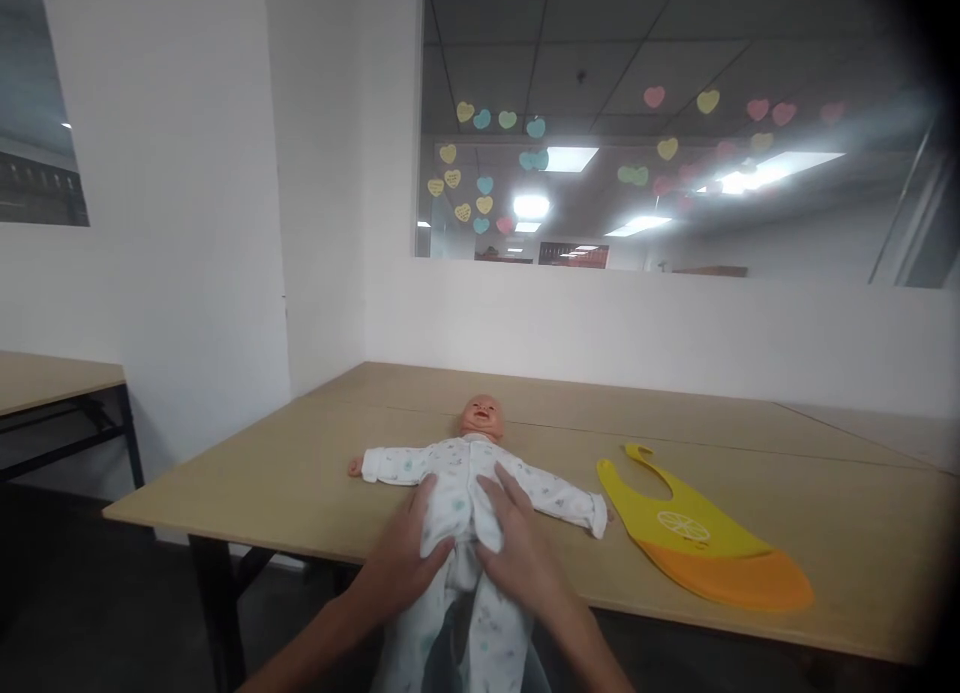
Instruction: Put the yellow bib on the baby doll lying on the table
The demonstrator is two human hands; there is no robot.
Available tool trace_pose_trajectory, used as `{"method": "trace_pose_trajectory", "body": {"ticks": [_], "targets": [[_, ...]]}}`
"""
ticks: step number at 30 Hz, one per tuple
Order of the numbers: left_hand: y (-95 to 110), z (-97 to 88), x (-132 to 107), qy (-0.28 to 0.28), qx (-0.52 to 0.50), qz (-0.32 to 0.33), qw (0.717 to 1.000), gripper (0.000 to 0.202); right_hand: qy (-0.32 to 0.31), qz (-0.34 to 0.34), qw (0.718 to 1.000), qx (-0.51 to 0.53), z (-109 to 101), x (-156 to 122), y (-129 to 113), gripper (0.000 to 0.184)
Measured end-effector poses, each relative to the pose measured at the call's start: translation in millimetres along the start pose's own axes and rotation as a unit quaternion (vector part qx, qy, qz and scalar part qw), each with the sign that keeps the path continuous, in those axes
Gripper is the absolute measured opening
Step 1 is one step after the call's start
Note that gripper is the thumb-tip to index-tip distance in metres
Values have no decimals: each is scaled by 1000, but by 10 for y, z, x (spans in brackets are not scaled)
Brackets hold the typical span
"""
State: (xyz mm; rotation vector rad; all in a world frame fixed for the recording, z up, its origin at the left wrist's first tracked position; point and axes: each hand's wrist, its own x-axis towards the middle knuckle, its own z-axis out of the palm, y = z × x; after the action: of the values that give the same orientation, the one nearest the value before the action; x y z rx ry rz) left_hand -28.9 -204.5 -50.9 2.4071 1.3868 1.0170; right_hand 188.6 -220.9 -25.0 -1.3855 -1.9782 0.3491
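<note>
A baby doll in a white patterned sleepsuit lies on its back on a wooden table, arms spread, legs hanging over the near edge. My left hand grips the doll's left side at the waist, fingers curled around the cloth. My right hand presses on the doll's other side, fingers laid along the torso. A yellow and orange silicone bib lies flat on the table to the right of the doll.
A white wall with a glass window covered in heart stickers stands behind the table. A second wooden table stands at far left, with dark floor between the two.
</note>
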Motion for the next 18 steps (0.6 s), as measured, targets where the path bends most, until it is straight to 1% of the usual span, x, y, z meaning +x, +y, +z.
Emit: {"method": "trace_pose_trajectory", "body": {"ticks": [1,3,6,9,11,13,15,16,18], "targets": [[-3,17,55,4,-1,-5,1000,78,3,1,1000,-8,-48,63,-7,82],[-19,54,122,-13,11,-11,1000,77,-11,4,999,-32,-88,141,-19,80],[-59,68,112,-55,38,-13,998,78,-49,9,996,-79,-56,109,-18,83],[-70,-36,94,-70,51,-10,996,73,-74,13,991,-106,-71,19,-20,83],[-51,-158,185,-60,49,1,997,61,-92,2,991,-102,-153,46,-37,80],[-35,-271,401,-32,34,20,999,48,-94,-29,991,-86,-266,201,-53,73],[-66,-330,723,-10,14,46,999,40,-78,-70,993,-55,-362,478,-35,60],[-110,-331,903,-7,7,61,998,38,-70,-82,993,-39,-391,647,-4,53],[-254,-282,1251,-17,-5,100,995,35,-57,-92,994,-21,-409,994,102,40]]}}
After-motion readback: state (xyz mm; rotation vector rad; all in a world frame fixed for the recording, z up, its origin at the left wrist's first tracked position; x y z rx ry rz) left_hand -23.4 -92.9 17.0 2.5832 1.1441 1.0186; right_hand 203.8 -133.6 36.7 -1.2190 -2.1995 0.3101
